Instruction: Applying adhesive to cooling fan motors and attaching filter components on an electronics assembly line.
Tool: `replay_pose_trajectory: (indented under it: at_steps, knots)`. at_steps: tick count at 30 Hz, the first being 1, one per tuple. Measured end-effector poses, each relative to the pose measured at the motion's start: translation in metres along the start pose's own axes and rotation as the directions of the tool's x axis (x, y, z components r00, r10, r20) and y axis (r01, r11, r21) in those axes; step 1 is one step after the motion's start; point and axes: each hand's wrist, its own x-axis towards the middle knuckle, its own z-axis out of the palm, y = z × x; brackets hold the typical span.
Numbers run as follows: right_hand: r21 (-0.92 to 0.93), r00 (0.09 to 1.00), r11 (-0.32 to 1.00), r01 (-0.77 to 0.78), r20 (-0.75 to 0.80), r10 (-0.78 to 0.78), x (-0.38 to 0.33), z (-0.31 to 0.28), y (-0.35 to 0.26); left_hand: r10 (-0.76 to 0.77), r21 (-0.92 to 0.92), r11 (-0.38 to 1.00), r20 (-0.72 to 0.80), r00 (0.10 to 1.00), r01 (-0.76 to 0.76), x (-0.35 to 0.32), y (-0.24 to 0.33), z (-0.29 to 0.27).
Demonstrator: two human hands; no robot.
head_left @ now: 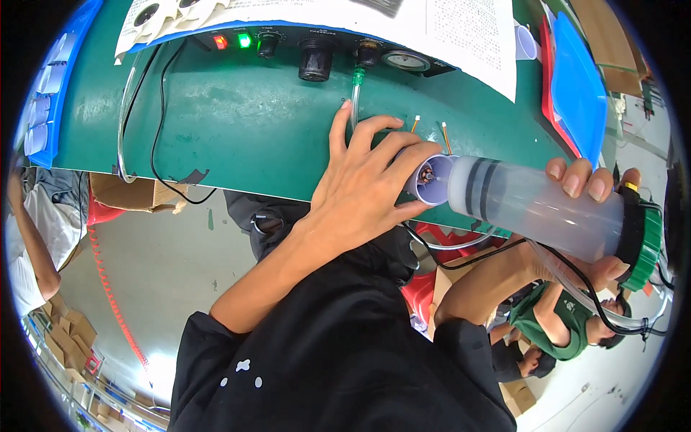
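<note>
My left grip [366, 173] clasps a pale cup [440, 190] with a small part [426, 174] already inside, my right grip [576, 180] grasps a translucent barrel [551, 207] whose end sits at the cup's mouth, a step I judge unfinished, and beyond my left grip a lettered control box [291, 42] bears a printed sheet [471, 43].

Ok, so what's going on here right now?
The left hand holds a small pale cup, while the right hand has its grip around a large translucent cylinder with a green cap. The cylinder's other end is right by the cup's mouth; I can't tell whether they touch. Beyond the hands, a black control box has a red light and a green light lit.
</note>
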Motion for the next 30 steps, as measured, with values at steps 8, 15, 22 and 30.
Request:
replay_pose_trajectory:
  at_steps: [8,15,22,30]
  knots:
    - [-0.001,0.999,1.000,0.028,-0.033,-0.028,-0.004,-0.008,-0.010,-0.014,-0.009,1.000,0.038,0.999,0.014,0.001,0.003,-0.001]
    - [0.016,0.944,0.989,0.147,-0.301,-0.135,-0.013,-0.030,-0.058,0.021,0.071,0.997,-0.021,1.000,-0.019,-0.001,0.015,-0.008]
    - [-0.032,0.964,0.998,0.058,-0.258,-0.065,-0.022,-0.034,-0.041,0.068,0.108,0.991,0.056,0.996,-0.074,0.023,0.034,0.009]
    - [-0.019,0.991,1.000,0.022,-0.135,-0.025,-0.021,-0.041,-0.034,0.068,0.087,0.994,0.032,0.997,-0.071,0.020,0.028,0.014]
